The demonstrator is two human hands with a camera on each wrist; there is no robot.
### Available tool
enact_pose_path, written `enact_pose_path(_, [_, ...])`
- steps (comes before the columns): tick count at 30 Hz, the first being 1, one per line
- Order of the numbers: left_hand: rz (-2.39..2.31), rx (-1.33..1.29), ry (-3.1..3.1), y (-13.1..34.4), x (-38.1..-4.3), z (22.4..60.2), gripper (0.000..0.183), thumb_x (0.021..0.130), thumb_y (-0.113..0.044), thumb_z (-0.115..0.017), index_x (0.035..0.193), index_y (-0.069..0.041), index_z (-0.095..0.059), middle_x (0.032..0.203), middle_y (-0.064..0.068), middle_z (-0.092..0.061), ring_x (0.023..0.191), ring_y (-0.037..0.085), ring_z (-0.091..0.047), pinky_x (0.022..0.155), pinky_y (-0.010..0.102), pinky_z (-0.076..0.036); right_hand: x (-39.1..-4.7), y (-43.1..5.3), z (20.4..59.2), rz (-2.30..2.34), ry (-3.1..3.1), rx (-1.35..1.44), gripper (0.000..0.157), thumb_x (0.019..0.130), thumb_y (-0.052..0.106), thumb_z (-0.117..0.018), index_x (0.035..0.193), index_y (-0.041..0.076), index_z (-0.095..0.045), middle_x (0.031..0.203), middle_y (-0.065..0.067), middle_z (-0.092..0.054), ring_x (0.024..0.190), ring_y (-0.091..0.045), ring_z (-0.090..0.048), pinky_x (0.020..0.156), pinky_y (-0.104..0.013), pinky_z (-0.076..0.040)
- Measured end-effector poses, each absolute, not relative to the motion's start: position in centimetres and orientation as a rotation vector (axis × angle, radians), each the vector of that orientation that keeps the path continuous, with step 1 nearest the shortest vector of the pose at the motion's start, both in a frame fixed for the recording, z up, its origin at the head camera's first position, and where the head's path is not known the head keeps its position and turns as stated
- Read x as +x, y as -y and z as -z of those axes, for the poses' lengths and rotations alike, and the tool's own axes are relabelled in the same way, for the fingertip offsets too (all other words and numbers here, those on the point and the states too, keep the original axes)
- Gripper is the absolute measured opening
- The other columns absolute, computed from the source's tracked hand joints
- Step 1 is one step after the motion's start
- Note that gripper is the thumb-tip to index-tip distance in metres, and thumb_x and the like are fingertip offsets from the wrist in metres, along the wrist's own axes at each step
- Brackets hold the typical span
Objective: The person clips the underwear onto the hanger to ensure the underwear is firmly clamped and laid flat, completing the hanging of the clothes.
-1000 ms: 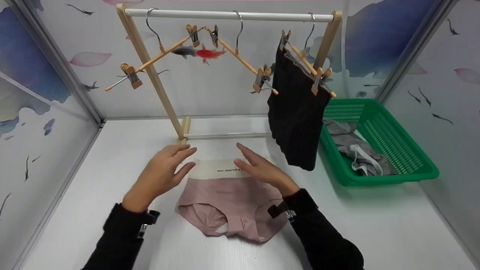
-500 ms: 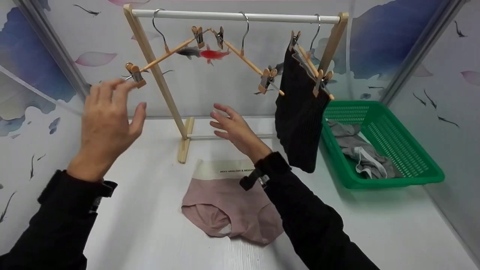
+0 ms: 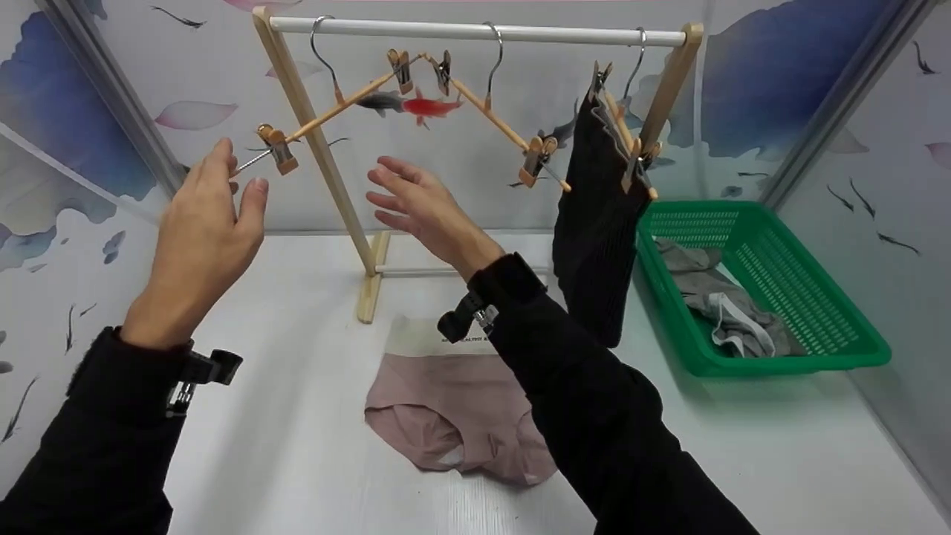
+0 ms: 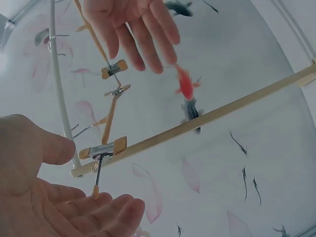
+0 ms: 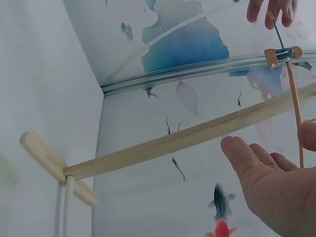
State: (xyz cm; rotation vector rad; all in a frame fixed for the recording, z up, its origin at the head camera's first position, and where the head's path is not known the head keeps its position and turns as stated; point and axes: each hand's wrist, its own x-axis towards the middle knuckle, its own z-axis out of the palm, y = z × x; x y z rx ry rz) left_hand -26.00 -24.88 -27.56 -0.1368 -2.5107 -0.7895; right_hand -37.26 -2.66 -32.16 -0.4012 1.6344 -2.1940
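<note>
My left hand is at the outer tip of the left clip hanger, fingers nearly straight. In the left wrist view the hanger's end clip stands close to the thumb, and its metal tip overlaps the fingers. My right hand reaches up below the hanger's bar with relaxed, spread fingers and holds nothing. On the white table lies a pair of pink panties with a cream printed waistband; my right sleeve covers part of it. The middle clip hanger carries nothing.
The hangers hook over the white rail of a wooden rack. A black ribbed garment is clipped to the right hanger. Right of it stands a green basket with grey clothing inside. Patterned panels enclose the table.
Both hands have risen from above the panties. My left hand went up and left to the hanger's tip; my right hand moved up and left below the bar. The view shifted slightly.
</note>
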Motion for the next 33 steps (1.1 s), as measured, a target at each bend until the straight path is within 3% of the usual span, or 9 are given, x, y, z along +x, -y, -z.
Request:
enact_pose_path(8, [0.775, -0.172, 2.507, 24.2, -25.5, 27.5, 0.049, 0.108, -0.022, -0.046, 0.148, 0.008, -0.044, 0.132, 0.027, -0.060, 0.114, 0.044, -0.063, 0.096, 0.060, -0.044, -36.9, 4.3, 30.6, 2.218, -1.576, -0.415, 0.056, 0.105, 0.023, -0.055, 0.156, 0.006, -0.037, 0.146, -0.011, -0.053, 0.127, -0.025, -0.059, 0.098, -0.034, -0.052])
enact_pose_path(16, [0.717, -0.234, 2.450, 22.7, -25.2, 27.8, 0.037, 0.106, -0.016, -0.051, 0.132, 0.008, -0.061, 0.109, 0.025, -0.070, 0.093, 0.040, -0.067, 0.084, 0.061, -0.047, -37.2, 5.7, 29.6, 2.253, -1.551, -0.416, 0.055, 0.105, 0.021, -0.055, 0.155, 0.006, -0.038, 0.146, -0.011, -0.054, 0.122, -0.022, -0.062, 0.099, -0.034, -0.051])
enact_pose_path(21, [0.682, -0.260, 2.416, 21.7, -24.9, 27.6, 0.035, 0.107, -0.016, -0.050, 0.127, 0.008, -0.065, 0.097, 0.023, -0.071, 0.084, 0.039, -0.065, 0.079, 0.061, -0.049, -37.2, 6.5, 28.4, 2.288, -1.459, -0.405, 0.047, 0.104, 0.019, -0.057, 0.149, 0.007, -0.049, 0.134, -0.007, -0.064, 0.111, -0.019, -0.067, 0.100, -0.036, -0.051])
enact_pose_path(25, [0.633, -0.278, 2.386, 21.1, -24.5, 27.4, 0.034, 0.106, -0.015, -0.051, 0.126, 0.008, -0.066, 0.096, 0.023, -0.071, 0.084, 0.040, -0.067, 0.076, 0.059, -0.050, -37.0, 6.8, 27.8, 2.295, -1.398, -0.441, 0.039, 0.104, 0.014, -0.056, 0.142, 0.003, -0.057, 0.117, -0.004, -0.071, 0.103, -0.020, -0.069, 0.099, -0.036, -0.051])
enact_pose_path(33, [0.538, -0.281, 2.335, 20.2, -23.7, 27.0, 0.032, 0.105, -0.013, -0.051, 0.125, 0.006, -0.067, 0.099, 0.025, -0.071, 0.088, 0.046, -0.066, 0.076, 0.061, -0.049, -36.7, 6.8, 27.2, 2.305, -1.391, -0.565, 0.043, 0.105, 0.011, -0.054, 0.146, 0.000, -0.051, 0.123, -0.011, -0.069, 0.109, -0.023, -0.068, 0.095, -0.035, -0.054])
